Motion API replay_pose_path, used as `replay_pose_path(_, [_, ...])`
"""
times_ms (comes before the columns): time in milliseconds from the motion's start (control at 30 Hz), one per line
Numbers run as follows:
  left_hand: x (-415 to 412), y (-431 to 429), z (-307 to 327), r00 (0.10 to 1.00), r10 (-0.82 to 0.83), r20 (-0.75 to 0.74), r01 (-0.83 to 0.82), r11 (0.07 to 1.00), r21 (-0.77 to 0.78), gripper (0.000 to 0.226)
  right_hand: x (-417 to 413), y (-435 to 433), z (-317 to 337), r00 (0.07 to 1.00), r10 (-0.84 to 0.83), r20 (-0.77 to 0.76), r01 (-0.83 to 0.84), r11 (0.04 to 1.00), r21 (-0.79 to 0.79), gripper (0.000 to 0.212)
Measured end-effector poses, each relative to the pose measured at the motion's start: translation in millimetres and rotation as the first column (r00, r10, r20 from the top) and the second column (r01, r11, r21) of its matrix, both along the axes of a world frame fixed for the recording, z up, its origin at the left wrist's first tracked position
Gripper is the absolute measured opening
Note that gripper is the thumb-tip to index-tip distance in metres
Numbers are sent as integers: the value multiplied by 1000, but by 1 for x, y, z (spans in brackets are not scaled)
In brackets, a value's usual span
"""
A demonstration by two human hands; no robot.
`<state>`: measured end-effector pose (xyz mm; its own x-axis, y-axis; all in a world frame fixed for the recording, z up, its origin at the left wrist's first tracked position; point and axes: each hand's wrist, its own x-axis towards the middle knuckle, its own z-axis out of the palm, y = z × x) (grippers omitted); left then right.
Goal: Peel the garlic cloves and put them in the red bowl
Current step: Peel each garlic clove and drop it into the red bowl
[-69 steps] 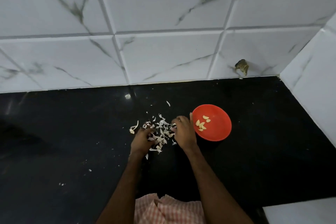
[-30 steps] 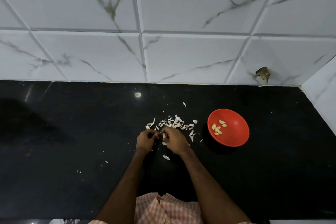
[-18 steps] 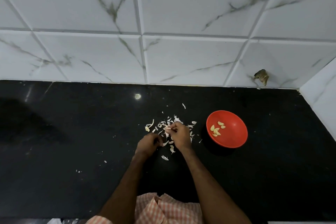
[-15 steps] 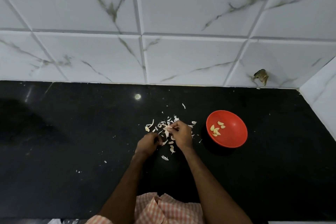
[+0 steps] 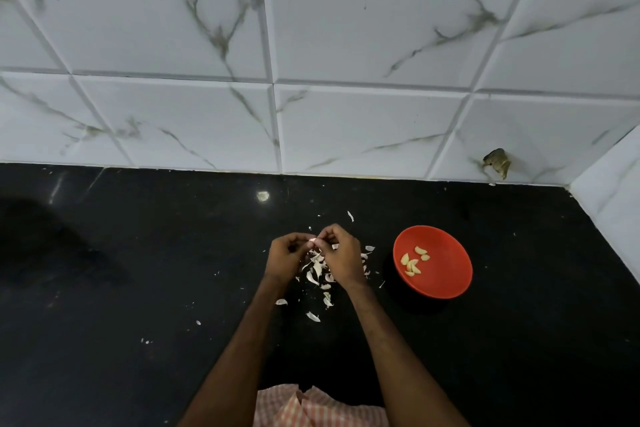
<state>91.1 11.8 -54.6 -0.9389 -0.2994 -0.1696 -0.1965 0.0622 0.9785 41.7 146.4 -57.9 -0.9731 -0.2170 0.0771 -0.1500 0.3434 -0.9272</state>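
Left hand (image 5: 285,255) and right hand (image 5: 341,260) each keep a pinching grip on one small garlic clove (image 5: 312,242) above papery white skins (image 5: 317,270) on glossy black worktop (image 5: 138,288); round red bowl (image 5: 446,276) nearby holds curved pale peeled cloves (image 5: 412,265).

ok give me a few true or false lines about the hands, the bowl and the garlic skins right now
1. The left hand and the right hand pinch one garlic clove between their fingertips. True.
2. The red bowl is empty. False: several peeled cloves lie inside it.
3. The red bowl stands on the black counter, to the right of both hands and apart from them. True.
4. The loose skins are heaped in the bowl. False: they lie scattered on the counter, beneath and around the hands.
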Motion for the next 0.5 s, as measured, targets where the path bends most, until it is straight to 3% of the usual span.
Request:
replay_pose_path(233, [-1, 4, 11, 1000, -29, 7, 29, 1000, -5, 12, -9, 10, 11, 986, 166, 14, -166, 986, 7, 19])
replay_pose_path(500, [-14, -8, 15, 992, -127, 7, 126, 972, -198, 12, -19, 14, 21, 963, 232, -136, -206, 962, 177, 24])
